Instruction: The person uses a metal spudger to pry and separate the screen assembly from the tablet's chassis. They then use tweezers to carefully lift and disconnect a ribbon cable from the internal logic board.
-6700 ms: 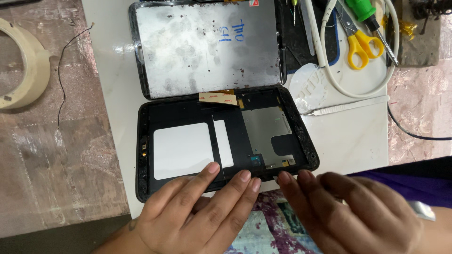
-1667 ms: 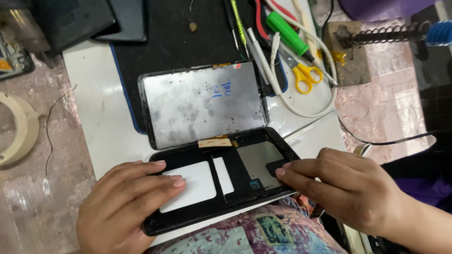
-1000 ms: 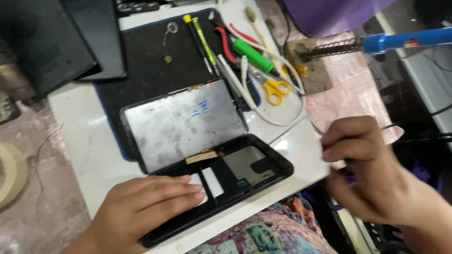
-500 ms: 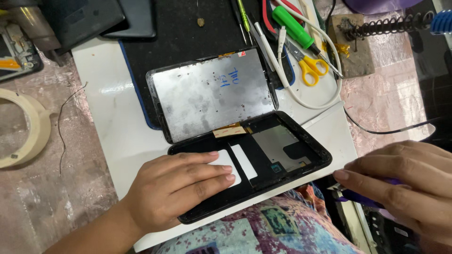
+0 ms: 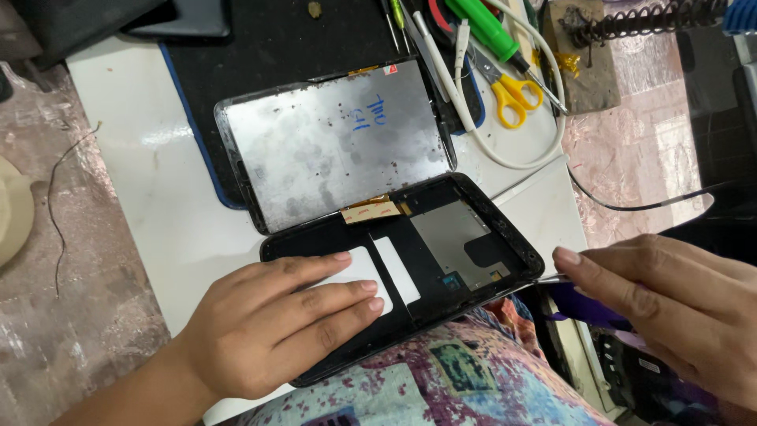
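An opened black tablet lies on the white table. Its screen panel [image 5: 339,142], silvery back up, is folded away from the black rear case [image 5: 465,237], joined by an orange flex strip [image 5: 371,211]. My left hand [image 5: 272,323] lies flat on the case, fingers over the white battery [image 5: 394,272]. My right hand [image 5: 678,308] is at the case's right edge and grips a purple-handled tool [image 5: 587,308] whose thin metal tip [image 5: 550,278] touches the case's rim.
A black work mat [image 5: 260,47] lies behind the tablet. Yellow-handled scissors [image 5: 509,91], a green screwdriver [image 5: 485,28], a white cable [image 5: 493,154] and a soldering-iron stand [image 5: 631,24] sit at the back right. Patterned cloth [image 5: 449,379] covers my lap. A black wire [image 5: 631,205] crosses the pink surface.
My right hand left the case, reached away to the right, and came back holding the purple-handled tool, its tip now at the case's right edge. My left hand stayed pressed on the case.
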